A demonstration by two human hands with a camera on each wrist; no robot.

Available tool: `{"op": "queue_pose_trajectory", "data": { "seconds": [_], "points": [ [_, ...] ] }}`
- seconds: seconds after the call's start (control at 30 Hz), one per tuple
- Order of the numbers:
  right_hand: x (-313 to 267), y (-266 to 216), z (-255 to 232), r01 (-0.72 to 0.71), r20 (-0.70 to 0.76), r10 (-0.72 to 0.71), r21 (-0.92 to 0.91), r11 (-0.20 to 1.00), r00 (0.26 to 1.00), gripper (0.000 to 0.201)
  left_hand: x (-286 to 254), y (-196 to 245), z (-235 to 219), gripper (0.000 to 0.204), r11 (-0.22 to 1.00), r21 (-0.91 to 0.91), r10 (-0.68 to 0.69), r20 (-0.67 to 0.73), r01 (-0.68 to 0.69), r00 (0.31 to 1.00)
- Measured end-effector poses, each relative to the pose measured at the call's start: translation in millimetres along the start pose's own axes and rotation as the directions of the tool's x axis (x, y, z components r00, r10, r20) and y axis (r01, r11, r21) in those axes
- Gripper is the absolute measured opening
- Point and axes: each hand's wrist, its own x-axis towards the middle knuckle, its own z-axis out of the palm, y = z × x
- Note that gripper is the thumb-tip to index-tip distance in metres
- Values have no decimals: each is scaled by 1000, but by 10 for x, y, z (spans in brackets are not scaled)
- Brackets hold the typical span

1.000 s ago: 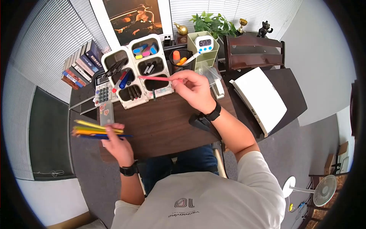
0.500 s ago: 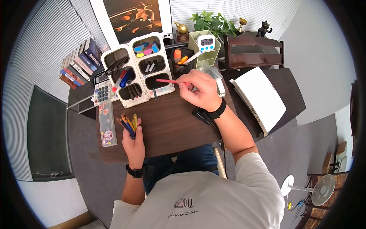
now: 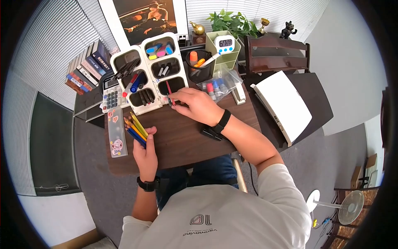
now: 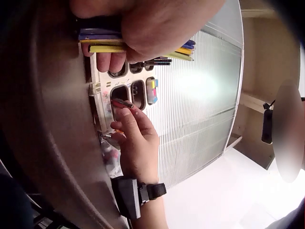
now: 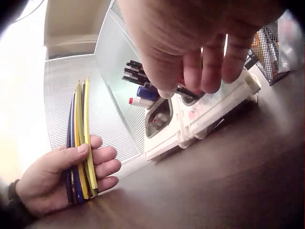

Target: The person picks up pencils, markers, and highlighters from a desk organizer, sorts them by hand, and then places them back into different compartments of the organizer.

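Red pencil (image 3: 169, 92): long axis ran nearly up-and-down in the head view, upper end leaning into the lower right compartment of the white organiser (image 3: 148, 74), lower end at the fingertips near the organiser's front edge. Right hand (image 3: 195, 106) pinched its lower end, thumb and fingers curled together on it; half a second before, the same pencil lay almost level, pointing toward the left of the frame above that compartment, and the hand sat further right.

Bundle of coloured pencils (image 3: 134, 128): yellow, orange and blue, fanned slightly, tips pointing to the upper left of the frame. Left hand (image 3: 145, 151) gripped it, fingers wrapped round the shafts, resting on the dark wooden desk (image 3: 182, 137) left of centre; placement little changed from half a second ago.

Adjacent items: clear pencil case (image 3: 116, 137) just left of the bundle; calculator (image 3: 111, 99) at the organiser's left; black mesh cup (image 3: 198, 66) and green holder with timer (image 3: 226, 43) at upper centre; stapler (image 3: 238, 94) right of the hand.
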Motion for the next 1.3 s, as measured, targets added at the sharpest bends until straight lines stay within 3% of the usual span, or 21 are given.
{"op": "queue_pose_trajectory", "data": {
  "seconds": [0.17, 0.37, 0.5, 0.6, 0.67, 0.7, 0.73, 0.8, 0.83, 1.0, 1.1, 1.17, 1.23, 1.3],
  "points": [
    [-12, -25, 1, 8, 4, -8, 50, 999, 1000, 38, 17, -59, 12, 20, 990, -142, -24, 14, 26, 1000],
    [-34, -14, 57, 5, -4, -4, 106, 994, 1000, 40, 7, -4, 19, 22, 986, -150, -72, 44, 77, 996],
    [-26, -84, 32, 4, -42, -2, 56, 998, 999, 39, -2, -18, 11, 24, 984, -150, -87, 50, 93, 995],
    [-46, -119, -20, -34, -14, 36, 116, 993, 999, 31, -12, -22, 1, 26, 962, -247, -101, 82, 118, 992],
    [-81, -155, -40, 150, 58, -161, 165, 975, 985, 23, -17, 25, 43, 29, 761, -558, -259, 208, 332, 943],
    [-77, -226, -43, 198, 95, -220, 201, 959, 971, 20, -11, 41, 72, 30, 690, -606, -309, 247, 395, 919],
    [-86, -275, -30, 246, 171, -285, 217, 945, 943, 26, -12, 63, 120, 30, 689, -611, -315, 233, 390, 920],
    [-136, -385, 78, 287, 172, -347, 298, 911, 922, 35, -9, 98, 209, 29, 519, -763, -314, 249, 385, 916],
    [-151, -432, 55, 298, 251, -356, 240, 924, 900, 42, -9, 68, 205, 30, 483, -774, -286, 302, 409, 910],
    [-189, -397, 116, 307, 271, -393, 309, 900, 879, 41, -43, 99, 217, 31, 377, -819, -324, 321, 433, 890],
    [-172, -437, -1, 303, 236, -379, 301, 904, 895, 34, -54, 68, 187, 31, 355, -814, -398, 314, 460, 862],
    [-91, -412, -140, 389, -7, -410, 326, 862, 912, 25, -48, 33, 165, 31, 364, -796, -443, 309, 484, 842],
    [-88, -368, -307, 347, -164, -315, 233, 908, 935, 21, -58, 2, 149, 32, 461, -716, -489, 288, 525, 823],
    [-70, -347, -468, 325, -302, -265, 167, 931, 916, 21, -48, -15, 119, 32, 474, -692, -464, 328, 544, 823]
  ]
}}
